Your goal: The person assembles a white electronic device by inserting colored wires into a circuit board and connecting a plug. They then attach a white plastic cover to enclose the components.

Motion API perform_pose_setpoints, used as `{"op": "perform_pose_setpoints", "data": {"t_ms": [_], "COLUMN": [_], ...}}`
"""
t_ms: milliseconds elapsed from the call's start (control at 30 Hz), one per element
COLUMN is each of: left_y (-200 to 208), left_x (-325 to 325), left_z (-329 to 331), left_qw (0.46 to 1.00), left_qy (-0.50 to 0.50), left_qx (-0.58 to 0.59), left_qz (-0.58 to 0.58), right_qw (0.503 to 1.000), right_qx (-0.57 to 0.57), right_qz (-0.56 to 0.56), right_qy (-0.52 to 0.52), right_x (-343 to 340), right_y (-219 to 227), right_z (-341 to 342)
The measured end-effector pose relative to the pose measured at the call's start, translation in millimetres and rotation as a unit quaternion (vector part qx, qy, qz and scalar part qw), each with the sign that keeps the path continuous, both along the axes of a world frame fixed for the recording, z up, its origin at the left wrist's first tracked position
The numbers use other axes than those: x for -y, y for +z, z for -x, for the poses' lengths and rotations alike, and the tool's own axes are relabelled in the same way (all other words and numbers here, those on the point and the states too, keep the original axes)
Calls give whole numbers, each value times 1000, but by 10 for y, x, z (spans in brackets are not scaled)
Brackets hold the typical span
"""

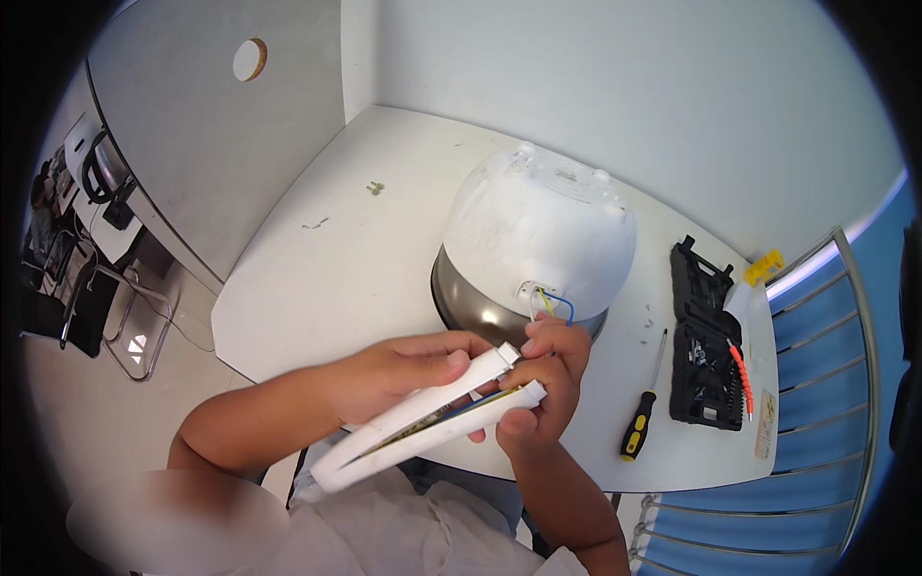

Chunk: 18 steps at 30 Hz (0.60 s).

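Both hands grip a long white plastic housing, split lengthwise like an opened handle, with its halves spread apart toward the right. Inside the gap a strip of circuit board and some wires show in part. My left hand is closed on the upper half, thumb on top. Around the right end my right hand is closed, its thumb on the lower half. Just beyond the fingers stands a rounded white appliance, apparently upside down, on a shiny metal lower part. Blue, yellow and white wires come out of its side opening.
A black-and-yellow screwdriver lies right of my right hand. Beyond it is an open black tool case with an orange flexible shaft. Small screws lie on the white table. Metal railings stand at right.
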<state>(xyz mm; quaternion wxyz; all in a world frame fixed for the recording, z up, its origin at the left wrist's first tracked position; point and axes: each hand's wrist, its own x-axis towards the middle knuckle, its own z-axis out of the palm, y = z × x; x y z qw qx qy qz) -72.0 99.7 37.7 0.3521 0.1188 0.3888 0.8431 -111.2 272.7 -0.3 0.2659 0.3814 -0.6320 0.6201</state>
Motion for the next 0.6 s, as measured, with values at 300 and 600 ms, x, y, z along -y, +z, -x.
{"op": "perform_pose_setpoints", "data": {"t_ms": [300, 600], "left_y": [201, 253], "left_x": [-76, 89], "left_z": [-115, -105], "left_qw": [985, 971], "left_qy": [75, 53], "left_qx": [-99, -167], "left_qz": [119, 165], "right_qw": [993, 978], "right_qx": [-24, -32], "right_qz": [-15, -84], "right_qy": [115, 188], "right_x": [-118, -174], "right_y": [75, 131], "right_z": [134, 226]}}
